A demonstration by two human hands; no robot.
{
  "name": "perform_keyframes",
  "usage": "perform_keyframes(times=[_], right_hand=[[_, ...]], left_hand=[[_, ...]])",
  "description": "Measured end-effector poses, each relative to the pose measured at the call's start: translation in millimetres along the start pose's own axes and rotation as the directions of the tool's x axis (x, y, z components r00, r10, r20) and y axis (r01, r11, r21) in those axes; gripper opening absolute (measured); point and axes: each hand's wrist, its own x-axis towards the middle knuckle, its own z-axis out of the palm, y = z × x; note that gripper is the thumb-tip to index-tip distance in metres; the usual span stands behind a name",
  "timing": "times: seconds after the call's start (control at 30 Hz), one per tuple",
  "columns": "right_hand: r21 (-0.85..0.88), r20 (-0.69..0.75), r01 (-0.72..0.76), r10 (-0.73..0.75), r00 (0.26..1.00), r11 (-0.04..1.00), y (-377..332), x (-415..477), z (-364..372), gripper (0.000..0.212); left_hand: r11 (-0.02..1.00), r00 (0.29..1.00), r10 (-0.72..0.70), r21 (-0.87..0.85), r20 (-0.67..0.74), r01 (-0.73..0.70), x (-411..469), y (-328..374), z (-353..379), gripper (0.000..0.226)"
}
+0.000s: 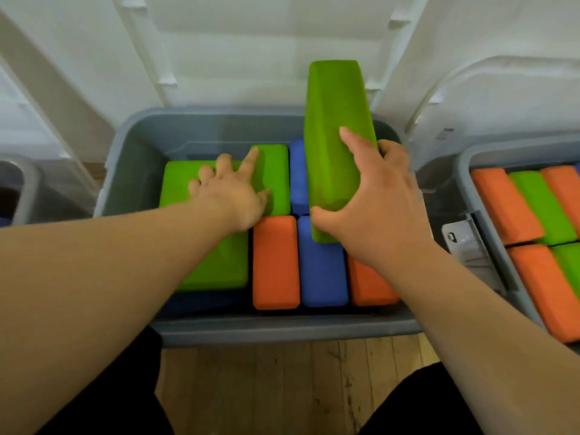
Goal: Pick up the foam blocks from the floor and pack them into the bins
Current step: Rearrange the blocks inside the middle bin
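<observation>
1. While the right hand (370, 208) clamps it, thumb at the near end and fingers curled round the far side, one tilted green block (337, 146) hangs over the right half of the middle bin (282, 332), its far end raised.
2. The left hand (232, 193) lies apart from the right, with fingers spread across two packed pieces: a flat green block (213, 265) and a narrow green block (276, 177).
3. An orange block (275, 262), a blue block (321, 271) and a second orange block (367, 287) stand on edge in a row. A rear blue block (298, 177) stands behind them.
4. The right bin (463, 171) shows three orange pieces (505, 205) and two green pieces (541, 205), partly cut off by the frame.
5. Every block is a matte foam brick with rounded edges. The bins are grey plastic and sit on a wooden plank floor (282, 387).
</observation>
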Motion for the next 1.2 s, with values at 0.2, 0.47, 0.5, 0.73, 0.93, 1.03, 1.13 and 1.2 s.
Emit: perform_keyframes(times=[0.2, 0.47, 0.5, 0.73, 0.93, 1.03, 1.13, 1.2], right_hand=[[-0.014, 0.008, -0.012, 0.012, 1.0, 1.0, -4, -2, -1, 0.108], [0.016, -0.015, -0.022, 0.022, 1.0, 1.0, -5, -13, 2, 0.107], [0.004, -0.014, -0.017, 0.017, 1.0, 1.0, -6, -14, 2, 0.107], [-0.052, 0.027, 0.005, -0.004, 1.0, 0.999, -15, -10, 1, 0.107], [-0.075, 0.051, 0.008, -0.004, 0.999, 0.997, -16, -13, 1, 0.109], [-0.058, 0.083, 0.012, -0.008, 0.997, 0.998, -6, -16, -3, 0.112], [-0.032, 0.088, 0.018, -0.015, 0.996, 0.999, -1, -20, -7, 0.113], [-0.026, 0.093, 0.031, -0.028, 0.995, 0.999, 1, -22, -7, 0.113]], left_hand=[[0.978, 0.929, -0.144, 0.192, 0.342, 0.08, -53, -33, 1, 0.104], [0.72, 0.842, -0.442, -0.437, 0.309, 0.539, -83, -78, 18, 0.129], [0.712, 0.86, -0.439, -0.483, 0.259, 0.509, -89, -78, 18, 0.124], [0.839, 0.966, -0.12, -0.544, -0.227, -0.023, -121, -72, -16, 0.078], [0.926, 0.993, 0.072, -0.363, -0.096, -0.102, -128, -47, 12, 0.085], [0.945, 0.99, 0.003, -0.324, -0.142, -0.05, -125, -40, 15, 0.09], [0.898, 0.96, -0.183, -0.434, -0.212, 0.076, -115, -30, 12, 0.09], [0.873, 0.945, -0.242, -0.476, -0.222, 0.111, -111, -25, 7, 0.078]])
